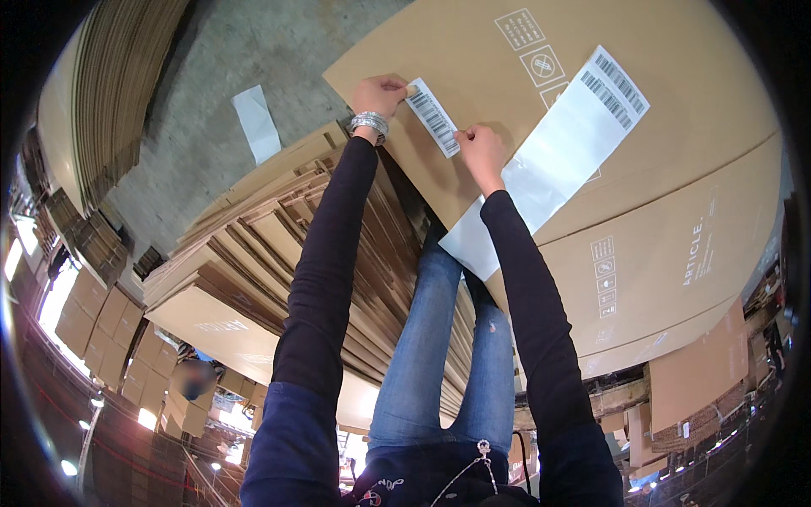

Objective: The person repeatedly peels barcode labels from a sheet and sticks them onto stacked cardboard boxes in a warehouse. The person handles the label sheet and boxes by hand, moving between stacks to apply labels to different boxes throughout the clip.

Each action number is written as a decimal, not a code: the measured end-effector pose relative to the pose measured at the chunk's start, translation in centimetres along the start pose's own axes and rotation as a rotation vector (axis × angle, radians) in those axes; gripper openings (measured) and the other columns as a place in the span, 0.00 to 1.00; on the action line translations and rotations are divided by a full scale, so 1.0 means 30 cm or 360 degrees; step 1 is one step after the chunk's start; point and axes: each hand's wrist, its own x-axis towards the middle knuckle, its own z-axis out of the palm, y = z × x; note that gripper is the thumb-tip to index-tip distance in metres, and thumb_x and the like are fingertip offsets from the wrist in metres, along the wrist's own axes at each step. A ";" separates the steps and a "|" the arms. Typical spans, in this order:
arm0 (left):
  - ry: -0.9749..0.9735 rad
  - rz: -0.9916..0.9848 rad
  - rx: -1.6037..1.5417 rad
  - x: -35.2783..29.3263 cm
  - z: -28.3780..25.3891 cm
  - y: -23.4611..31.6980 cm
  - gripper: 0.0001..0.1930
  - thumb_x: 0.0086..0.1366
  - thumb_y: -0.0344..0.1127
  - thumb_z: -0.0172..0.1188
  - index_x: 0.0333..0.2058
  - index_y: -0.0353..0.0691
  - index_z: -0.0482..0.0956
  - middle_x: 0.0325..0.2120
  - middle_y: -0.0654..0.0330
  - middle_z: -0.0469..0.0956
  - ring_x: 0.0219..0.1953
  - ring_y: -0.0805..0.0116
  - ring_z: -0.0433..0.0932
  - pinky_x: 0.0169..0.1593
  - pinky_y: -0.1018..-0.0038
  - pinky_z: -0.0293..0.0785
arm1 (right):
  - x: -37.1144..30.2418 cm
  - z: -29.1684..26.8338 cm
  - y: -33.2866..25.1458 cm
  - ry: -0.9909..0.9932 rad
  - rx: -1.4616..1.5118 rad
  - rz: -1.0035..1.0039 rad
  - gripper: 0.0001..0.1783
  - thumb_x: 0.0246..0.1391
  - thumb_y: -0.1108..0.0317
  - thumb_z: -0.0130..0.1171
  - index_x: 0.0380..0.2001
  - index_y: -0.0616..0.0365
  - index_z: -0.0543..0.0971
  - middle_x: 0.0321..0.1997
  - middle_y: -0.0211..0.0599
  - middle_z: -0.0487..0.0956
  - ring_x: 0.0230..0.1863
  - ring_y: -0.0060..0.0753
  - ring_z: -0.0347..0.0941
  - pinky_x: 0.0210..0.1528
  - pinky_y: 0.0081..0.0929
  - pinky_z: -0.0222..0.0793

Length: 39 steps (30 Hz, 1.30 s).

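A white barcode label (433, 120) lies against, or just over, the brown cardboard sheet (439, 46); I cannot tell whether it is stuck down. My left hand (382, 95), with a silvery bracelet at the wrist, pinches the label's upper left end. At the lower right end, the fingertips of my right hand (483, 154) grip the same label. Beside my right hand a long white backing strip (557, 169) rests slantwise over the cardboard, with more barcode labels at its far end. My right forearm crosses over part of that strip.
Flattened cardboard sheets (253, 245) stand stacked on the left, beside my legs. Another tall cardboard stack (106, 93) rises at the far left. A loose white paper (256, 124) lies on the concrete floor (253, 42). Farther back, a person (196, 380) is near stacked boxes.
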 end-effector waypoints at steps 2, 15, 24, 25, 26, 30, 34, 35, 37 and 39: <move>0.0034 0.0010 0.0085 -0.003 0.000 0.010 0.09 0.45 0.39 0.68 0.25 0.43 0.83 0.19 0.65 0.80 0.20 0.75 0.76 0.27 0.78 0.71 | -0.002 0.004 0.001 0.0026 -0.0023 -0.0014 0.14 0.43 0.58 0.59 0.18 0.60 0.78 0.23 0.46 0.78 0.31 0.49 0.74 0.41 0.47 0.63; 0.0417 0.0182 0.1139 -0.043 -0.026 0.049 0.26 0.50 0.43 0.63 0.45 0.36 0.67 0.36 0.51 0.76 0.43 0.52 0.75 0.43 0.62 0.72 | 0.036 -0.262 0.132 0.0796 -0.0236 -0.0766 0.16 0.45 0.61 0.60 0.34 0.61 0.75 0.37 0.51 0.75 0.46 0.52 0.68 0.49 0.42 0.61; 0.0188 0.0630 0.1281 -0.371 0.372 -0.034 0.40 0.59 0.53 0.46 0.62 0.35 0.44 0.65 0.52 0.42 0.67 0.59 0.40 0.65 0.54 0.34 | 0.368 -0.674 0.267 0.1150 -0.0053 0.1049 0.52 0.26 0.54 0.74 0.52 0.72 0.60 0.52 0.54 0.69 0.56 0.45 0.64 0.58 0.40 0.57; 0.0084 0.0742 0.1211 -0.396 0.396 -0.041 0.40 0.59 0.54 0.45 0.63 0.37 0.44 0.65 0.54 0.42 0.67 0.59 0.40 0.65 0.54 0.33 | 0.381 -0.682 0.265 0.1144 0.0090 0.0867 0.51 0.25 0.55 0.75 0.51 0.71 0.61 0.49 0.52 0.71 0.53 0.44 0.66 0.57 0.40 0.58; 0.0110 0.0748 0.1108 -0.405 0.408 -0.045 0.39 0.59 0.54 0.45 0.63 0.37 0.44 0.65 0.55 0.42 0.67 0.59 0.40 0.65 0.54 0.33 | 0.372 -0.694 0.278 0.1138 0.0219 0.0694 0.51 0.24 0.57 0.75 0.50 0.71 0.62 0.46 0.50 0.73 0.51 0.44 0.68 0.56 0.39 0.60; 0.0237 0.0678 0.1038 -0.336 0.376 -0.033 0.39 0.59 0.54 0.45 0.63 0.40 0.44 0.65 0.55 0.42 0.67 0.59 0.39 0.65 0.54 0.33 | 0.345 -0.740 0.325 0.0848 0.0326 0.0785 0.55 0.18 0.49 0.76 0.51 0.63 0.60 0.51 0.53 0.66 0.53 0.53 0.63 0.52 0.49 0.61; 0.0726 0.0564 0.0727 -0.273 0.344 -0.011 0.37 0.59 0.53 0.45 0.63 0.43 0.45 0.65 0.52 0.42 0.67 0.56 0.38 0.65 0.53 0.34 | 0.334 -0.746 0.340 0.0758 0.0247 0.0835 0.51 0.20 0.48 0.75 0.49 0.60 0.63 0.51 0.47 0.67 0.52 0.51 0.66 0.52 0.48 0.61; 0.0598 0.0574 0.1057 -0.292 0.351 -0.015 0.38 0.59 0.53 0.45 0.63 0.44 0.45 0.65 0.51 0.42 0.67 0.55 0.38 0.64 0.52 0.34 | 0.327 -0.736 0.338 0.0769 0.0188 0.0845 0.50 0.21 0.48 0.74 0.49 0.60 0.63 0.51 0.47 0.67 0.52 0.51 0.65 0.52 0.48 0.61; 0.0325 0.0569 0.1597 -0.362 0.377 -0.036 0.38 0.59 0.53 0.46 0.64 0.46 0.44 0.64 0.50 0.41 0.67 0.52 0.38 0.64 0.51 0.35 | 0.300 -0.698 0.332 0.1013 0.0023 0.0821 0.46 0.25 0.50 0.74 0.48 0.60 0.65 0.51 0.48 0.66 0.51 0.50 0.67 0.49 0.47 0.64; -0.0088 0.0943 0.1699 -0.504 0.432 -0.085 0.39 0.58 0.54 0.48 0.63 0.46 0.47 0.65 0.50 0.40 0.66 0.51 0.37 0.64 0.50 0.37 | 0.254 -0.654 0.345 0.1123 0.0011 0.0779 0.40 0.29 0.54 0.72 0.46 0.62 0.68 0.51 0.49 0.65 0.49 0.50 0.68 0.46 0.45 0.66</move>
